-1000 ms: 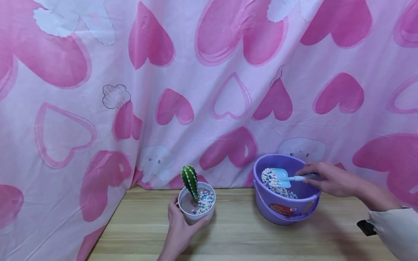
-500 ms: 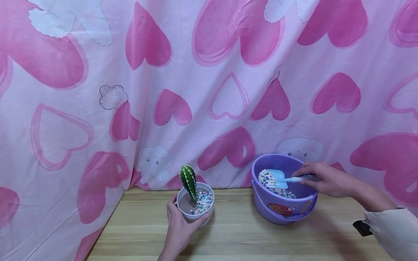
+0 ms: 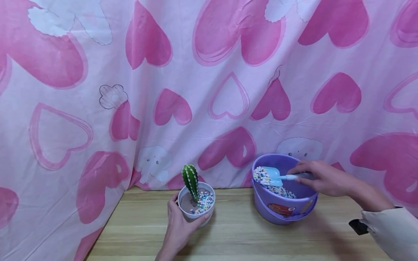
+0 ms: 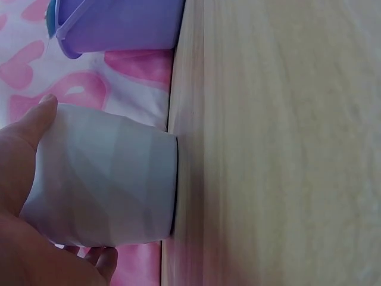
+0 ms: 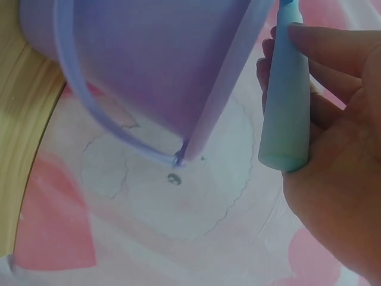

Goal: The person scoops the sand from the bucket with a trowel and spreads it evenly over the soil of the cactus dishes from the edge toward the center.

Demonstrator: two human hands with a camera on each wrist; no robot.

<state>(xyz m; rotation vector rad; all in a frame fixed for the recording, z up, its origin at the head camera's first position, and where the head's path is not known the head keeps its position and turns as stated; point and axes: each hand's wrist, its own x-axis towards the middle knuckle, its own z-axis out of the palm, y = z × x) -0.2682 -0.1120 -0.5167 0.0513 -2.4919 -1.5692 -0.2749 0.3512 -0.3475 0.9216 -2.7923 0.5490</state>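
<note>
My left hand (image 3: 180, 226) grips a white pot (image 3: 196, 219) from its near left side, thumb and fingers around the wall. A green cactus (image 3: 190, 181) stands in the brown soil, with colourful pebbles (image 3: 206, 201) covering the right part. In the left wrist view the pot (image 4: 107, 176) stands at the wooden surface. My right hand (image 3: 326, 178) holds a light blue toy shovel (image 3: 273, 176) by its handle, over the inside of a purple bucket (image 3: 277, 214). The blade bears a heap of pebbles (image 3: 261, 175), and more lie below it. The right wrist view shows the shovel handle (image 5: 287, 101) between thumb and fingers.
The bucket's handle (image 5: 95, 107) hangs down its outer side. A pink curtain (image 3: 202, 137) with hearts rises behind the wooden table (image 3: 235, 239) and along its left edge. A pale sleeve and a black strap (image 3: 358, 227) show at the right forearm.
The shovel has shifted slightly left and up inside the bucket, its load now near the left rim. My left hand keeps its grip on the pot, which is nearly still.
</note>
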